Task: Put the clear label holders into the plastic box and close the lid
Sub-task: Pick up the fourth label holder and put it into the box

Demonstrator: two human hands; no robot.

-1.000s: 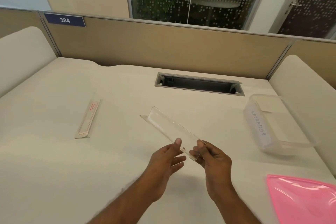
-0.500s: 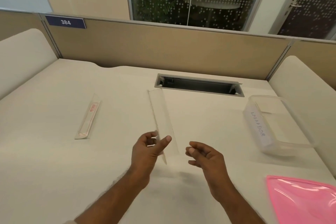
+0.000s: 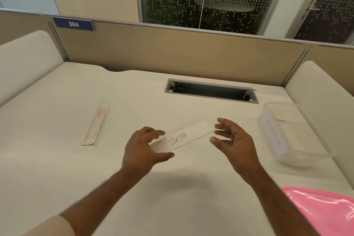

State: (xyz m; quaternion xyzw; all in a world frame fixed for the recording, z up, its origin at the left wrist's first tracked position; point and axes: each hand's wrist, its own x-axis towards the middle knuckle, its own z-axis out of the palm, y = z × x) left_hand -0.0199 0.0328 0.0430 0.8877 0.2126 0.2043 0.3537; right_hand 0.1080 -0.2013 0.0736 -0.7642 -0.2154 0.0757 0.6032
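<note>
One label holder (image 3: 183, 136) pinched in left hand (image 3: 142, 148), right hand (image 3: 234, 142) beside

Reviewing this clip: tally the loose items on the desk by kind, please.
Clear label holders: 3 (BETA holder in the left hand, red-label holder on the desk, LABRADOR holder in the box)
Clear plastic box: 1
Pink lid: 1
Total: 5

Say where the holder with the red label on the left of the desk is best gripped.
Probably at mid-length, from above, fingers and thumb across its narrow width: the holder with the red label lies flat, long and thin, with bare desk either side.
</note>
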